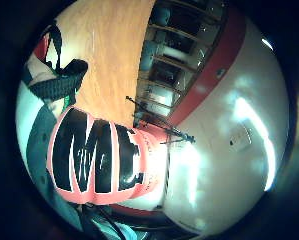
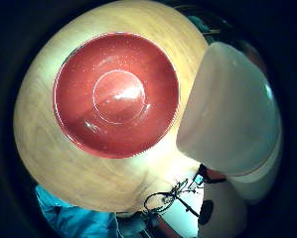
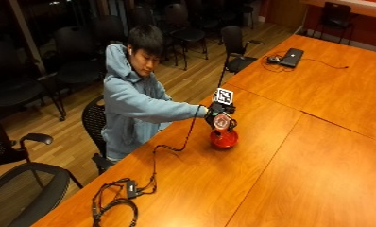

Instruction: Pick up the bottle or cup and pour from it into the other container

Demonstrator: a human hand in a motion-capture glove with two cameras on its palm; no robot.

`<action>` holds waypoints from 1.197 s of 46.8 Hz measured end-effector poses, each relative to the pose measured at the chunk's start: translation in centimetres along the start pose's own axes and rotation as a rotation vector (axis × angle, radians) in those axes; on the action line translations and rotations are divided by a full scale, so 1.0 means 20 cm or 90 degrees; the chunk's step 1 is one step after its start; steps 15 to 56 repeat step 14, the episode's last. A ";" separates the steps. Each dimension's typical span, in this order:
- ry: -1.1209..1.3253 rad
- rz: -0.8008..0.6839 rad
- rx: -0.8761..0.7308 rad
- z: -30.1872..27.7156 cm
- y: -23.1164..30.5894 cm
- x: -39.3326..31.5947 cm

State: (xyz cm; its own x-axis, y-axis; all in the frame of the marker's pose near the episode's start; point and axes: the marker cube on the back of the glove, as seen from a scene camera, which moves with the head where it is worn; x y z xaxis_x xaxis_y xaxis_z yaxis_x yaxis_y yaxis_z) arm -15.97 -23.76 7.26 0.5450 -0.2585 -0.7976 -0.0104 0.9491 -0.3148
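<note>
Closest to the palm, gripped a cup in the gloved right of the hands, fingers wrapped round its side, so closed on it rather than relaxed. Held it aloft instead of resting it on the counter, presumably because the pour called for height and free room to tip. Could not tell from the outside view whether already tilted or upright, nor whether anything was running out. Looked pink-red on the wall, with large black block letters edged in white, glossy, and filled much of the little-finger-side view. Showed also, in the thumb-side view, a pale rounded form hard by the palm, probably part of the same cup, though not certain. Just below, kept a red bowl directly under the cup, apart from it and not touching, likely so that whatever came out would land inside. Sat round and shiny on the pale wood of the counter, with a raised ring at the centre of its floor and no contents that could be made out. Farther off, across the counter and well apart from the work, lay a closed laptop, with dark chairs beyond on the wooden floor.
</note>
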 end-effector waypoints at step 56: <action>0.000 -0.042 0.010 0.08 0.02 0.04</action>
